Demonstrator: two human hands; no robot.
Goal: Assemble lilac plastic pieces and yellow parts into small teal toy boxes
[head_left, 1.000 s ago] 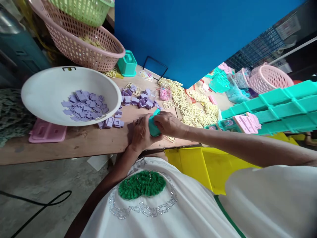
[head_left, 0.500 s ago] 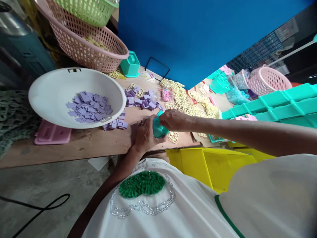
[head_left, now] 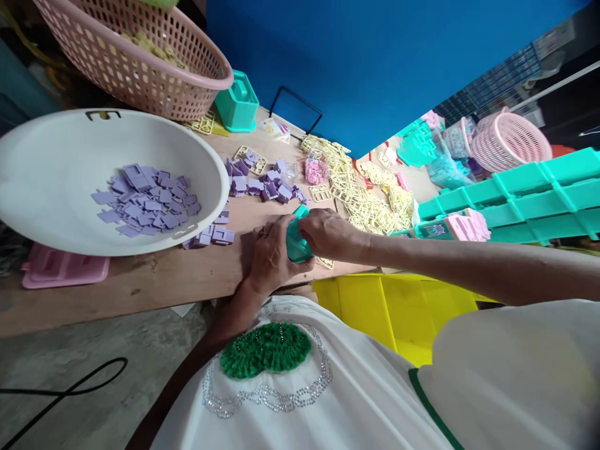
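Observation:
A small teal plastic box point(head_left: 297, 242) is at the table's front edge, between my two hands. Wrapped round its left side is my left hand point(head_left: 273, 253), thumb along the near edge. My right hand point(head_left: 329, 232) is closed, its curled fingers pressed at the box's upper right; whether a small part is in them is hidden. Purple plastic pieces point(head_left: 272, 184) lie loose beyond the hands, and more purple pieces point(head_left: 150, 200) fill part of a white bowl point(head_left: 56, 150) on the left. Cream part frames point(head_left: 347, 181) are heaped behind my right hand.
A pink basket point(head_left: 135, 69) and a teal container point(head_left: 237, 103) stand at the back left. Behind the table rises a blue panel point(head_left: 375, 62). Stacked teal trays point(head_left: 515, 200) take up the right, a yellow bin point(head_left: 375, 306) sits below the edge, and a pink tray point(head_left: 65, 265) lies under the bowl.
The view has shifted, so the bowl and pink basket appear further left and closer. Both hands stay on the teal box, with only a slight shift of the right hand.

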